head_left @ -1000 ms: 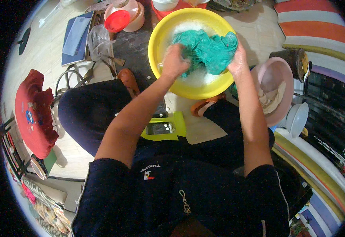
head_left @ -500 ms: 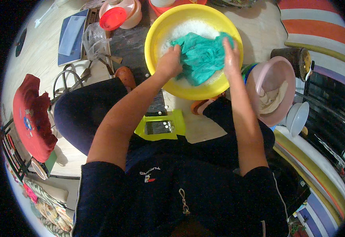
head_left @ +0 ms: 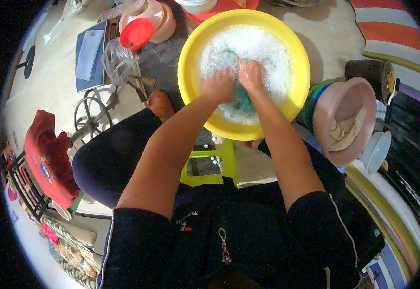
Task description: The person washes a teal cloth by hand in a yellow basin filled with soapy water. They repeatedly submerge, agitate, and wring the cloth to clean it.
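A yellow basin [head_left: 302,79] of white, foamy water stands in front of me. The green cloth [head_left: 243,98] lies mostly under the suds, showing between my wrists and faintly through the foam beyond. My left hand [head_left: 218,85] is pressed down on it, its fingertips sunk in the foam. Close beside it, my right hand [head_left: 252,74] has its fingers curled down into the cloth and its thumb towards the left hand. Both hands are closed on the cloth, though the suds hide part of the grip.
Right of the basin stands a pink tub [head_left: 321,130] with a pale cloth [head_left: 347,132] inside. A lime-green frame [head_left: 228,161] with small white balls lies between my legs. At the far left are pink containers, a red lid [head_left: 136,33] and a clear plastic bag [head_left: 118,62].
The green cloth, held up over the foam before, has gone down into the water. My hands have moved down with it and closer together, the right one shifting left.
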